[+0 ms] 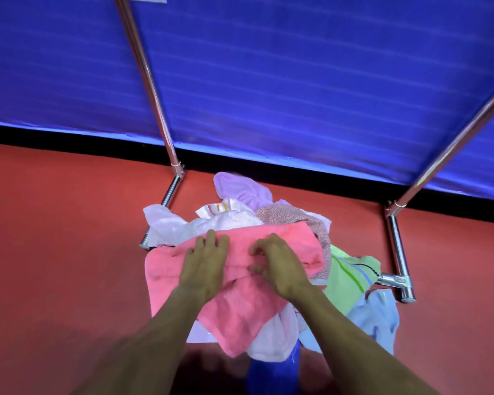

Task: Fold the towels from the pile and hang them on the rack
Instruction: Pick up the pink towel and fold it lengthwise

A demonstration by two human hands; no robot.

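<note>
Zero towels visible on rack [143, 67], bars bare at 12 o'clock | pile [240, 218] at centre, unsorted, most work pending | pink towel [240, 303] atop pile, fold started | left hand [203, 269] flat, pressing it | right hand [280, 266] pinching its crease at 3 o'clock

Pretty bright and even overall, colours really saturated. Shiny glare streaks run down the chrome rack poles [143, 67]. Wide-angle lens bends those poles outward toward the edges. The fingers of the right hand [277, 266] look soft (motion blur), and a dark shadow sits on the red floor [54, 252] at bottom centre.
</note>
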